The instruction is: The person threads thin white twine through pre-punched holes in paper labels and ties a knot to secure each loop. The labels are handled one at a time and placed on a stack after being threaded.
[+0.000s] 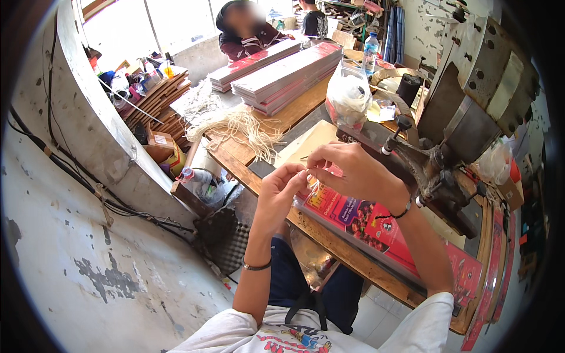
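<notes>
My left hand and my right hand meet above the near edge of the wooden table, fingertips pinched together. What they hold between them is too small to make out. Just below lies a long stack of red printed sheets, running along the table toward the right. A tan board lies flat behind my hands. Farther left, a loose bundle of cream cords spreads over the table corner.
A heavy metal machine stands at the right. Behind are long stacked printed sheets, a clear plastic bag and a water bottle. A person sits across the table. A peeling wall borders the left.
</notes>
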